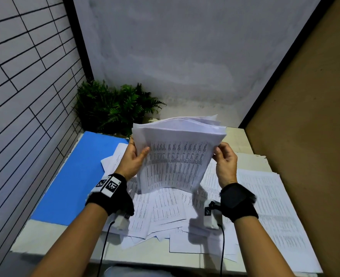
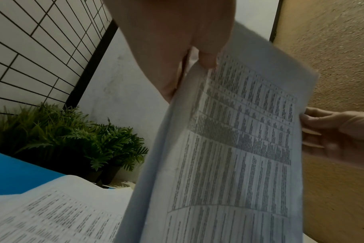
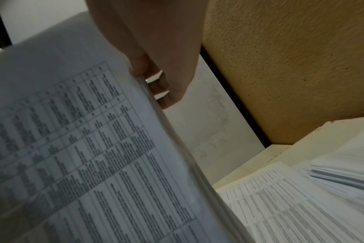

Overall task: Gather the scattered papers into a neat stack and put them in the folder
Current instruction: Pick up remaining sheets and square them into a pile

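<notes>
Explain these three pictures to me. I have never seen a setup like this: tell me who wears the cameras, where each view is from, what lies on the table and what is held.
No machine here: a person works with bare hands, wearing one camera on the head and one on each wrist. The wide picture looks down from the head; the other two look along each hand. The left hand and right hand each have a grip on one side edge of a bundle of printed papers. On the table lie loose sheets and a blue folder, with potted ferns behind.
</notes>
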A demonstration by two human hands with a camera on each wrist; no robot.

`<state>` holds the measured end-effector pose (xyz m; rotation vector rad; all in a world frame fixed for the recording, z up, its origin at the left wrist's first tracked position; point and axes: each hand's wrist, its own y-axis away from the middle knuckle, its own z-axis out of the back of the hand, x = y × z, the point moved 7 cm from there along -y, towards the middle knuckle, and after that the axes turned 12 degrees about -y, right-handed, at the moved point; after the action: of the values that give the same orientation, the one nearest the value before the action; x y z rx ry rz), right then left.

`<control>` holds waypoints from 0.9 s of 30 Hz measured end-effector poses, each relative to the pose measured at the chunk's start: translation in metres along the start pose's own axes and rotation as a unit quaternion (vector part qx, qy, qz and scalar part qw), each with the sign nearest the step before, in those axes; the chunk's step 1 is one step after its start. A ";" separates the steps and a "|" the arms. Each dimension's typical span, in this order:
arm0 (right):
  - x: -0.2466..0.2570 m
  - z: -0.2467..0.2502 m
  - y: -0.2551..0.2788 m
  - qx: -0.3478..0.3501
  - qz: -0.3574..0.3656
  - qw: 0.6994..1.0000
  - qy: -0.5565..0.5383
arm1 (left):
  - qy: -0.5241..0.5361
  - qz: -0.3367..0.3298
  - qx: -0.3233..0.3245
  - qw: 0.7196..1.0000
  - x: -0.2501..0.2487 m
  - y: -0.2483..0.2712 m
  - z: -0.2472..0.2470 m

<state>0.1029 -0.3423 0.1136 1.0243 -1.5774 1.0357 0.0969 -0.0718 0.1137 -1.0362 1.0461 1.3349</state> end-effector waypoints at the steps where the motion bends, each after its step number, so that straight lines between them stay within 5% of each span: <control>1: -0.001 -0.003 0.001 0.009 -0.006 1.000 0.004 | -0.005 0.003 -0.002 1.000 0.000 0.000 -0.001; 7: -0.005 -0.010 0.001 0.006 -0.053 0.999 0.000 | -0.004 -0.005 -0.006 1.000 -0.002 0.000 -0.002; 13: -0.007 -0.027 -0.001 0.103 -0.107 0.989 -0.015 | -0.007 -0.009 0.005 1.000 -0.003 0.001 -0.001; 22: -0.008 -0.029 -0.014 0.156 -0.110 0.982 0.010 | -0.008 -0.010 0.010 1.000 -0.002 0.000 0.002; 27: 0.002 -0.012 -0.017 0.038 -0.006 0.999 0.032 | -0.004 -0.015 -0.010 1.000 -0.001 -0.002 0.008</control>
<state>0.1219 -0.3364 0.1203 1.0409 -1.4881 1.1161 0.0989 -0.0642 0.1162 -1.0575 1.0088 1.3270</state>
